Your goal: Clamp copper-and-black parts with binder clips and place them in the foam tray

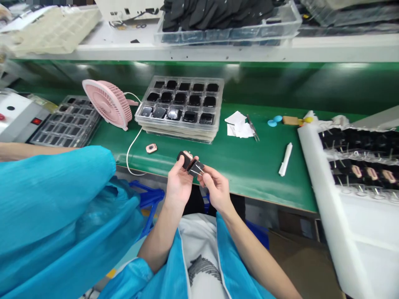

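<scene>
My left hand [180, 182] is closed around a smartwatch case [186, 158] with a black face and a rose-gold edge, its thumb on the near side. My right hand [217, 189] pinches the metal handles of a black binder clip [195, 168]. The clip is right up against the watch case, over the table's front edge. Whether its jaws grip the case I cannot tell. Another rose-gold watch case [151, 148] lies on the green table [249, 166], left of my hands.
Stacked clear trays [177, 131] of black watch screens stand behind my hands, a pink fan [109, 104] beside them. Tweezers [252, 128], paper scraps [240, 124] and a white pen-like stick [285, 159] lie right. A white foam box [327, 199] holds clipped cases. A co-worker's blue sleeve [56, 182] is left.
</scene>
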Tool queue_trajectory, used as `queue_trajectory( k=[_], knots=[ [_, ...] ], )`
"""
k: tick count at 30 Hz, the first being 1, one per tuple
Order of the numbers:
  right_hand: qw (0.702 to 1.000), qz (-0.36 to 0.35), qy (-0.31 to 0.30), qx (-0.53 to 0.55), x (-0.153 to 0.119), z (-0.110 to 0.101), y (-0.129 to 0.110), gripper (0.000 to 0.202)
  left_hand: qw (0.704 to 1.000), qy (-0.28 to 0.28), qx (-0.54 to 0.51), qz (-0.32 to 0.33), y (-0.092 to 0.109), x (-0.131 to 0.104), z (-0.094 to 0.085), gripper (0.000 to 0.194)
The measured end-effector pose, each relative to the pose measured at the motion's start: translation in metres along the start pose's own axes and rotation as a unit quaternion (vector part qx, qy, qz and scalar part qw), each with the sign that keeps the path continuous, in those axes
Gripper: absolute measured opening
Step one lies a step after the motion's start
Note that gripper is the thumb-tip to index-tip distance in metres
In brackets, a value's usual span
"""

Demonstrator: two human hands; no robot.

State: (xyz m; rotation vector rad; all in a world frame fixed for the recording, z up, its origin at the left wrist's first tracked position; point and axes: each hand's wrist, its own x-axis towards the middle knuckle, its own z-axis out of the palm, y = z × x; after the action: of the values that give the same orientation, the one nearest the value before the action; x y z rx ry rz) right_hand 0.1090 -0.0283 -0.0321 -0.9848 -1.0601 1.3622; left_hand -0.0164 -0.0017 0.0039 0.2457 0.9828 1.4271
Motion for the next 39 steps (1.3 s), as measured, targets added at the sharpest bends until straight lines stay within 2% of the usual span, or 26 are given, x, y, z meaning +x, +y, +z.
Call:
queue_trajectory(
  k=[7,16,25,32,39],
  knots=[
    [0.992,-0.056,0.017,-0.109,0.002,-0.004,0.003,0.040,0.998,0.006,-0.013,0.054,-0.003,-0.010,0.015,0.035],
    [0.989,-0.076,0.014,-0.124,0.003,-0.009,0.000,0.039,0.997,0.016,-0.005,0.074,-0.005,-0.013,0.019,0.032],
    [0.989,-0.083,0.012,-0.124,0.001,-0.009,-0.002,0.038,0.988,0.028,0.028,0.146,-0.013,-0.019,0.026,0.029],
    [0.987,-0.101,0.010,-0.122,0.004,-0.014,-0.007,0.035,0.993,0.000,0.013,0.115,-0.013,-0.026,0.029,0.027],
    [0.983,-0.120,0.006,-0.135,0.004,-0.015,-0.009,0.034,0.996,0.007,-0.009,0.089,-0.011,-0.030,0.033,0.026]
  ],
)
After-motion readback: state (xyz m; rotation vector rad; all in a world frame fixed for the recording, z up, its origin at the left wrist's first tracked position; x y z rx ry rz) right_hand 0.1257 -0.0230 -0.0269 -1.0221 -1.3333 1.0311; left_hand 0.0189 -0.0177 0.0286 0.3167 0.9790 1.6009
